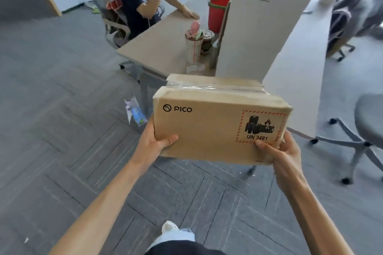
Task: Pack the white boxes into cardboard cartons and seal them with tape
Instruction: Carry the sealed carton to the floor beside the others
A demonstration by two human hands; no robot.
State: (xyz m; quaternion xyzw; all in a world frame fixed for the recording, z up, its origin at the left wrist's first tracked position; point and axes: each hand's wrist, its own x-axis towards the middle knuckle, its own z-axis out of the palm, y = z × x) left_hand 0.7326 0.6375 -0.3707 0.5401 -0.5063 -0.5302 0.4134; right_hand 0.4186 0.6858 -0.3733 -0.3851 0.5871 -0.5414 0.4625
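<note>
Left hand (153,143) and right hand (284,156) are curled round the lower corners of the carton (207,128), which is held, taped (215,87) shut, above the floor (62,130) near the tabletop (157,45) end.

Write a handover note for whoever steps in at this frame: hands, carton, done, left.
Left hand grips the left end of the carton, thumb on its front.
Right hand grips its lower right corner.
It is held off the floor, in front of the desk.
Done: flaps closed, clear tape along the top seam.
Left: probably set it down; no white boxes in view.
</note>
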